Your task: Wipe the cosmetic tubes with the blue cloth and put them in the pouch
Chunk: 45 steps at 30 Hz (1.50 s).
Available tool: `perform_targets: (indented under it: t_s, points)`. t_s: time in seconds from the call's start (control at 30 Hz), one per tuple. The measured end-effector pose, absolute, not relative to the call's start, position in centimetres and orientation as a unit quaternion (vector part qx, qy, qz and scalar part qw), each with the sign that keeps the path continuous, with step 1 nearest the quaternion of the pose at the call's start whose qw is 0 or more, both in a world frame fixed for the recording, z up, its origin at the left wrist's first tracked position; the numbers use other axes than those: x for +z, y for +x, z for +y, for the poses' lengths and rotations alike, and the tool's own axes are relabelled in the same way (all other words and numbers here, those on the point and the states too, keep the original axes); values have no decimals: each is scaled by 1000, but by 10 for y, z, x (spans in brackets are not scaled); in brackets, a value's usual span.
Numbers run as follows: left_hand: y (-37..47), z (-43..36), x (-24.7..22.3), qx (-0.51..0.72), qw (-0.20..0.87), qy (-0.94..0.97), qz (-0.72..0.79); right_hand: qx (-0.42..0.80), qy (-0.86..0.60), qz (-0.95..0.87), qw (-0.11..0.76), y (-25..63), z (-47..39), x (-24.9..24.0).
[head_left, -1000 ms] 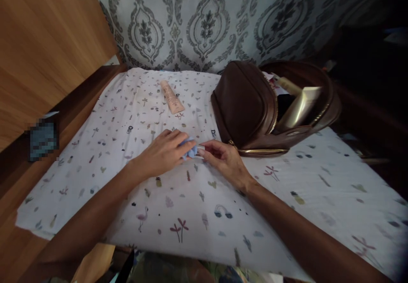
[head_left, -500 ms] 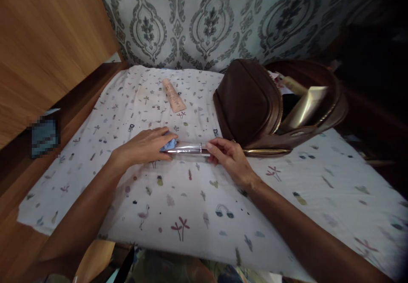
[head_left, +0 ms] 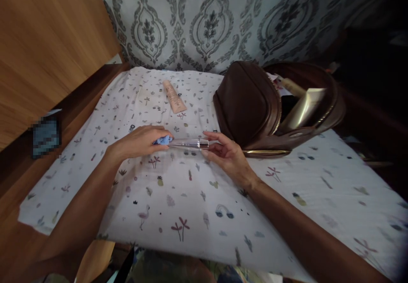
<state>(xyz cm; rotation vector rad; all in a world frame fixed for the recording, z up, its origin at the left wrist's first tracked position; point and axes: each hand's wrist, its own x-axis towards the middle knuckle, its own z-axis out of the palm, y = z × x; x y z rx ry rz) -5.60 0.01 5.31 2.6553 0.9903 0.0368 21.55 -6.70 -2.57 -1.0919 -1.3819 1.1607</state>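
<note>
Our left hand [head_left: 137,142] pinches blue cloth [head_left: 163,140] at a shiny tube [head_left: 185,144]; our right hand [head_left: 228,156] curls by its end (can't tell if gripping). Probably light, slippery: hold its middle.

Left fingers [head_left: 157,130] pinched, right fingers [head_left: 219,137] parted, forearms [head_left: 87,193] angled inward

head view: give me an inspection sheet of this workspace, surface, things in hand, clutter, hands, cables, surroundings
Surface: printed white sheet, lightly creased.
Things in hand: shiny slim container, with blue cloth bunched at its left end.
Clutter: pale pink tube lying beyond the hands; open brown bag at right, gold tube in its opening.
Hands: left hand holds the blue cloth; right hand has its fingers about the container's other end, grip unclear.
Cables: nothing seen.
Surroundings: grey-patterned backdrop behind, wooden panel at left.
</note>
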Motion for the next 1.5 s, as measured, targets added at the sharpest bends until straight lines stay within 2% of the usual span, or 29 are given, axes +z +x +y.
perform_targets:
  t_s: [0.33, 0.53, 0.67, 0.8, 1.07, 1.33, 1.4, 1.5]
  points:
    - [-51, -3, 57, 21, 168, 925, 342, 477, -462, -589, 460, 214, -71, -24]
    - [-50, -4, 58, 19, 184, 917, 352, 463, -445, -590, 489, 213, -70, -21]
    - [-47, -7, 62, 17, 188, 919, 347, 451, -462, -594, 479, 215, -71, -19]
    - [-40, -15, 67, -7, 152, 918, 367, 447, -460, -591, 489, 215, -70, -20]
    - [-14, -32, 60, -50, -10, 922, 385, 446, -454, -583, 505, 213, -72, -19]
    - [-21, -26, 62, -43, 32, 922, 383, 471, -456, -569, 496, 212, -73, -13]
    - [-22, -26, 62, -21, 43, 920, 388, 487, -446, -558, 503, 212, -72, -13]
    - [-12, -35, 55, 90, -11, 913, 397, 499, -455, -549, 492, 211, -71, -13]
